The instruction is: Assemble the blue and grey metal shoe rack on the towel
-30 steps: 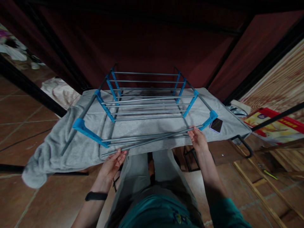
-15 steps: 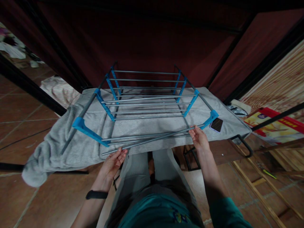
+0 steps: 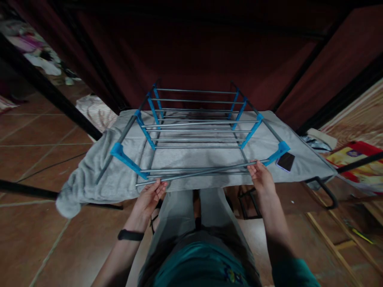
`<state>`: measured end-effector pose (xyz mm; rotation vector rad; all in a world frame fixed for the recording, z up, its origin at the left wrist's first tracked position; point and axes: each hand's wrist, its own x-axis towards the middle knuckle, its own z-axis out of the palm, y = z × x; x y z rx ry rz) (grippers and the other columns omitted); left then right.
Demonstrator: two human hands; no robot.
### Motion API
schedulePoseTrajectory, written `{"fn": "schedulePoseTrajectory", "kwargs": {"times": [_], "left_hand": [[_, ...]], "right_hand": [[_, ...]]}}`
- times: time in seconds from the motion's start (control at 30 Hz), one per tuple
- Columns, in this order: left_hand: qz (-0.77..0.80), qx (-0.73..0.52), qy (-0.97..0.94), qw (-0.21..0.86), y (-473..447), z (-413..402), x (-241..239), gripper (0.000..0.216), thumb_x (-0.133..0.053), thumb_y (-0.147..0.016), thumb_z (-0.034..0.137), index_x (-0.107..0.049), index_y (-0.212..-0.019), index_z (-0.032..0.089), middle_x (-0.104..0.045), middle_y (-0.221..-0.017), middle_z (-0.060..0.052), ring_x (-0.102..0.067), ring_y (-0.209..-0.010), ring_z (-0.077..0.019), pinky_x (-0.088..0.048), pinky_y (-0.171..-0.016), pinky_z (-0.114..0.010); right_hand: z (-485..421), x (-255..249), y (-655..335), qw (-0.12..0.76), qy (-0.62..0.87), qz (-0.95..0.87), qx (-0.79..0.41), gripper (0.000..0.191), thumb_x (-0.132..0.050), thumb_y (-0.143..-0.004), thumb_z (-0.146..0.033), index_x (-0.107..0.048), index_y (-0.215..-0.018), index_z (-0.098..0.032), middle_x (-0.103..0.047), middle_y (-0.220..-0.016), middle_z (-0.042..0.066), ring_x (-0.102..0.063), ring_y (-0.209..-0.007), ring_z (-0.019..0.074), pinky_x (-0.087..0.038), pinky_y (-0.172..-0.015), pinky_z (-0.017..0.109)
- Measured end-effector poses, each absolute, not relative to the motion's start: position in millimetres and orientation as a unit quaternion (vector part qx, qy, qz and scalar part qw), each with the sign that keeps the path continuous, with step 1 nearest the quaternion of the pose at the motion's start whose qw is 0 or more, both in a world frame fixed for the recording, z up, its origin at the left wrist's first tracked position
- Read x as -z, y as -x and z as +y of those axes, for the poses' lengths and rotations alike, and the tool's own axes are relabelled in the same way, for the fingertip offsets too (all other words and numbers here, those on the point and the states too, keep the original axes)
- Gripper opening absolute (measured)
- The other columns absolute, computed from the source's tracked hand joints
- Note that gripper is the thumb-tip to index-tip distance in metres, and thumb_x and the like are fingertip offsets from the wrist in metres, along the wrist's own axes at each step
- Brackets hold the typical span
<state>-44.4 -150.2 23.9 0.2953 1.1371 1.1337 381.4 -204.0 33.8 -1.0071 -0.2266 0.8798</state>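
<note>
A metal rack (image 3: 197, 147) with blue plastic brackets and several grey rods stands on a grey blanket. Along its near side runs a loose-ended metal rod (image 3: 194, 174), slightly slanted, its left end free of the near left bracket (image 3: 128, 161). My left hand (image 3: 152, 194) pinches this rod close to its left end. At the other end, my right hand (image 3: 259, 174) has its fingertips closed on the rod beside the near right bracket (image 3: 278, 152). Whether the rod's right end sits in that bracket I cannot tell.
A grey blanket (image 3: 86, 179) covers the bench under the rack. To the right lies a phone (image 3: 286, 162), with a red and yellow box (image 3: 356, 159) beyond. A dark red panel (image 3: 197, 52) rises behind. Wooden strips (image 3: 332, 247) lie on the tiled floor.
The rod's left end has come up and closer to the near left bracket, with my left hand on it. The whole view has shifted, so things appear further right.
</note>
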Motion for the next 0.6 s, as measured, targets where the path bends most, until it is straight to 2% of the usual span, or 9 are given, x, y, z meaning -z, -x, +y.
{"fn": "schedulePoseTrajectory", "kwargs": {"times": [0.17, 0.33, 0.43, 0.6], "left_hand": [[0.485, -0.528, -0.148, 0.681, 43, -153, -37, 0.007, -0.073, -0.083, 0.008, -0.068, -0.078, 0.011, -0.073, -0.072, -0.005, -0.072, -0.069, -0.0132, -0.057, -0.063, -0.020], [0.478, -0.545, -0.178, 0.666, 43, -152, -42, 0.012, -0.077, -0.082, 0.016, -0.066, -0.077, 0.012, -0.073, -0.074, -0.006, -0.070, -0.069, -0.0124, -0.054, -0.065, -0.020], [0.483, -0.544, -0.194, 0.658, 41, -152, -41, 0.017, -0.079, -0.080, 0.021, -0.066, -0.075, 0.012, -0.073, -0.076, -0.007, -0.070, -0.070, -0.0122, -0.052, -0.065, -0.020], [0.486, -0.541, -0.252, 0.638, 39, -152, -33, 0.025, -0.082, -0.077, 0.031, -0.066, -0.077, 0.011, -0.072, -0.078, -0.008, -0.066, -0.068, -0.0117, -0.050, -0.066, -0.022]], "right_hand": [[-202, -21, -391, 0.786, 0.477, -0.093, -0.383, 0.010, -0.076, -0.072, -0.017, -0.066, -0.075, -0.018, -0.070, -0.085, 0.003, -0.066, -0.073, 0.0112, -0.059, -0.080, 0.025], [-199, -16, -394, 0.783, 0.491, -0.103, -0.368, 0.006, -0.071, -0.074, -0.016, -0.070, -0.072, -0.022, -0.068, -0.081, 0.003, -0.065, -0.074, 0.0133, -0.056, -0.091, 0.034], [-199, -17, -394, 0.781, 0.501, -0.084, -0.362, 0.007, -0.071, -0.074, -0.016, -0.071, -0.070, -0.022, -0.066, -0.082, 0.004, -0.066, -0.077, 0.0134, -0.051, -0.099, 0.034], [-197, -16, -399, 0.762, 0.525, -0.077, -0.371, 0.008, -0.069, -0.073, -0.017, -0.070, -0.068, -0.023, -0.066, -0.086, 0.006, -0.067, -0.083, 0.0155, -0.048, -0.103, 0.036]]}}
